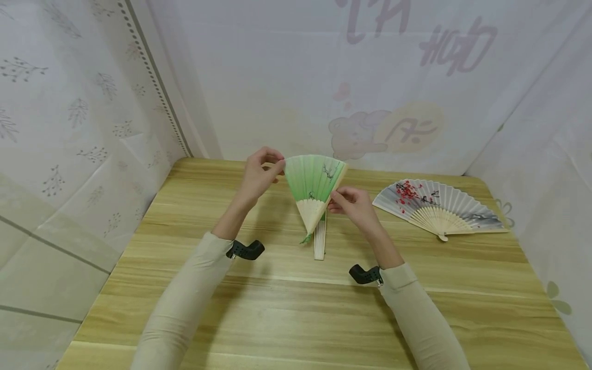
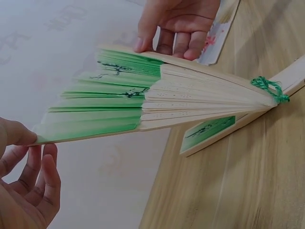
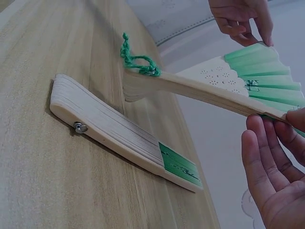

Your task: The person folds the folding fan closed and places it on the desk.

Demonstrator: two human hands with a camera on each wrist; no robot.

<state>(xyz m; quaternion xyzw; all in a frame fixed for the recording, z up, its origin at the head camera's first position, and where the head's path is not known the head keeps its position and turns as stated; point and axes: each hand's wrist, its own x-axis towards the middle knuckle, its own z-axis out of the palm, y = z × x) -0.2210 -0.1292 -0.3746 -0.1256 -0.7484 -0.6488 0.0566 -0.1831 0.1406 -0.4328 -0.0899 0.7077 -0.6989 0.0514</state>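
Note:
A green folding fan (image 1: pixel 311 180), partly spread, is held above the table between both hands. My left hand (image 1: pixel 262 174) pinches the fan's outer edge at its upper left corner. On the other side, my right hand (image 1: pixel 353 205) pinches the right guard stick between thumb and fingers. Pale wooden ribs meet at the fan's lower end, where a green cord (image 2: pixel 270 89) hangs. Beneath it a second green folding fan (image 3: pixel 124 131) lies folded on the table, a metal rivet showing near its end.
On the right of the wooden table (image 1: pixel 287 318) lies a spread white and grey fan (image 1: pixel 439 208) with red blossoms. Printed curtains (image 1: pixel 259 77) hang behind the table and along both sides. Each wrist carries a black camera mount (image 1: pixel 248 250).

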